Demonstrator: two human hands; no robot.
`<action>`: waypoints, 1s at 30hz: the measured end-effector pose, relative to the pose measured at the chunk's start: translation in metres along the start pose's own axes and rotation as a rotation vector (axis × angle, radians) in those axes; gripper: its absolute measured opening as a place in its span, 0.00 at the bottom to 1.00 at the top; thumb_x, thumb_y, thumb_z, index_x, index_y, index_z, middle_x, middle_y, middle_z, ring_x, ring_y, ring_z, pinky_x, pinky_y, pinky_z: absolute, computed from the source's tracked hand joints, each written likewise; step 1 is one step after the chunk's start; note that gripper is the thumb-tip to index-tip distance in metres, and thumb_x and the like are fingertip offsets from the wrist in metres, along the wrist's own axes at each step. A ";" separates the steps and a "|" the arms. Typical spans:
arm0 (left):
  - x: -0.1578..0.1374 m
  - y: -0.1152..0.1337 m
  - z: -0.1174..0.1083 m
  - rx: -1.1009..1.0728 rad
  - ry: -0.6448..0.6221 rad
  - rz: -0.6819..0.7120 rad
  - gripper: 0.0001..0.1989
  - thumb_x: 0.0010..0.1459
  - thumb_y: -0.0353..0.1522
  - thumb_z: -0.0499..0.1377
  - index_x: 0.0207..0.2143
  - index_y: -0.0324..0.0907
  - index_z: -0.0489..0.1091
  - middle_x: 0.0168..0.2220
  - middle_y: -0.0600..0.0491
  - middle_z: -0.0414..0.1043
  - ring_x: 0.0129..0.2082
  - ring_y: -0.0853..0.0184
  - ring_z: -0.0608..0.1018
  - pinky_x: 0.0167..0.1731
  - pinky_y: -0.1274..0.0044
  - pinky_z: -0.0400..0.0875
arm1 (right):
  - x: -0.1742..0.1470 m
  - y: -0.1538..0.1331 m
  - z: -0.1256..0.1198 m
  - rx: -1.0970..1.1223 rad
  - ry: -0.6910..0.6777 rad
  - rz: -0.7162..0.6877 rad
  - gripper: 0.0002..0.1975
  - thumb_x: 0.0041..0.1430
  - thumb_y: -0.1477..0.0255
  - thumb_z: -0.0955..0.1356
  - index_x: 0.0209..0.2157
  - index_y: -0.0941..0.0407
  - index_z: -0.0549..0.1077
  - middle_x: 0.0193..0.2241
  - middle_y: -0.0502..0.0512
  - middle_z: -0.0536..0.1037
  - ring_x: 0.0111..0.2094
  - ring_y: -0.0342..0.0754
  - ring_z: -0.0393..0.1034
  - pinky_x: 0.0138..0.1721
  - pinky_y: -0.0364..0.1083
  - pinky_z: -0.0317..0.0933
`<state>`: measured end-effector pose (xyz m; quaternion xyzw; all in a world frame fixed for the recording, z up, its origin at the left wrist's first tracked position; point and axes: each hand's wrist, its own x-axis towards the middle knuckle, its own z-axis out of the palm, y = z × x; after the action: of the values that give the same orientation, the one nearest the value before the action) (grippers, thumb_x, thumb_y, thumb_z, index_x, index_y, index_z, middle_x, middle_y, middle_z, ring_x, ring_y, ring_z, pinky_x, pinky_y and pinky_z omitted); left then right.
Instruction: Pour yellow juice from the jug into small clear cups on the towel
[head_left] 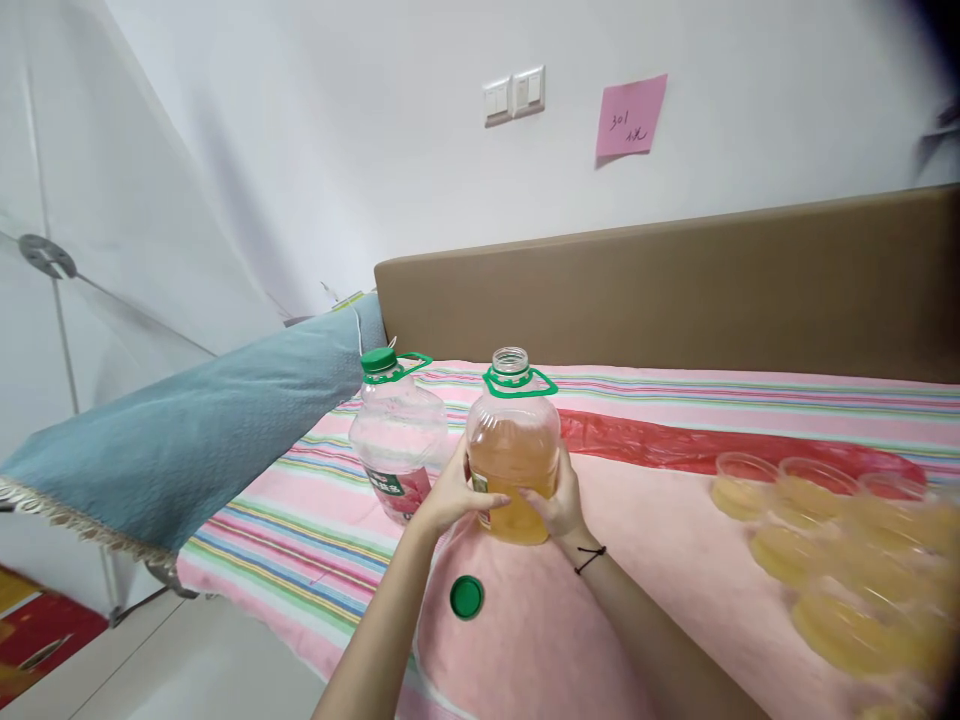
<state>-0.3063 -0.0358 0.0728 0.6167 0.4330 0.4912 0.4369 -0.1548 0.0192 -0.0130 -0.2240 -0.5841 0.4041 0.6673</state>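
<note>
Both hands grip a large clear plastic jug (517,440) of amber liquid, upright on the pink cloth, its mouth uncapped and a green carry ring round its neck. My left hand (459,495) is wrapped round the jug's left side, and my right hand (559,500), with a black cord at the wrist, clasps the right side. A green cap (466,597) lies on the cloth in front of the jug. Just left stands a second clear jug (397,430) with a green cap on and a pink label; no liquid shows in its upper part.
Several clear cups of yellow liquid (847,620) stand at the right, somewhat blurred. Behind them stretches a red plastic strip (675,440). A brown headboard (660,290) borders the back, and a blue cover (202,430) drapes at the left.
</note>
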 end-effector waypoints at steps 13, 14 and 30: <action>-0.015 0.010 0.019 0.125 0.162 0.016 0.41 0.45 0.40 0.68 0.60 0.47 0.55 0.54 0.47 0.69 0.59 0.52 0.68 0.58 0.64 0.63 | 0.002 -0.002 0.006 -0.096 -0.006 0.050 0.47 0.44 0.59 0.75 0.62 0.51 0.52 0.58 0.62 0.66 0.59 0.60 0.61 0.58 0.59 0.60; -0.016 0.012 0.019 0.141 0.157 0.022 0.39 0.47 0.40 0.67 0.59 0.48 0.57 0.53 0.49 0.70 0.59 0.53 0.68 0.58 0.65 0.63 | 0.003 -0.006 0.006 -0.123 -0.003 0.069 0.47 0.44 0.60 0.76 0.62 0.51 0.53 0.59 0.63 0.66 0.59 0.61 0.62 0.58 0.60 0.60; -0.029 0.030 0.042 0.302 0.242 -0.007 0.18 0.56 0.38 0.58 0.48 0.41 0.63 0.46 0.55 0.73 0.55 0.61 0.70 0.55 0.72 0.64 | -0.217 -0.226 -0.196 -0.760 0.131 0.121 0.29 0.58 0.67 0.68 0.60 0.50 0.61 0.60 0.60 0.66 0.61 0.62 0.60 0.58 0.64 0.60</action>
<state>-0.2658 -0.0754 0.0897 0.6099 0.5534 0.4899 0.2859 0.0978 -0.2497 -0.0112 -0.5146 -0.6339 0.1826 0.5477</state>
